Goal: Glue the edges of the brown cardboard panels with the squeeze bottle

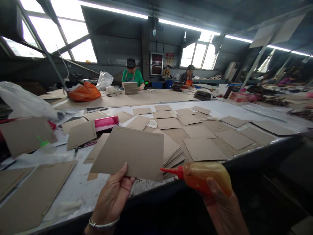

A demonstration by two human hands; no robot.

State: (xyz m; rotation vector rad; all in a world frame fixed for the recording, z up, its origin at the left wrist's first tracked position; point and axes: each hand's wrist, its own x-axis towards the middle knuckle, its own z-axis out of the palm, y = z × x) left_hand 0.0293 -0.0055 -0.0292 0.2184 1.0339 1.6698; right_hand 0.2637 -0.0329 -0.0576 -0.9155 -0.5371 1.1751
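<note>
My left hand (114,192) pinches the lower edge of a brown cardboard sheet (132,151), held up flat above the table edge. My right hand (221,202) is wrapped round an orange glue bottle (205,174) lying sideways, its red nozzle pointing left at the sheet's lower right corner. A stack of similar cardboard sheets (173,151) lies on the table just behind the held sheet. A metal bangle sits on my left wrist.
Several cardboard sheets (204,148) are spread over the long white table (75,186). A pink box (106,123), a small green-capped bottle (45,145) and an orange bag (84,92) lie at the left. Two people (132,76) work at the far end.
</note>
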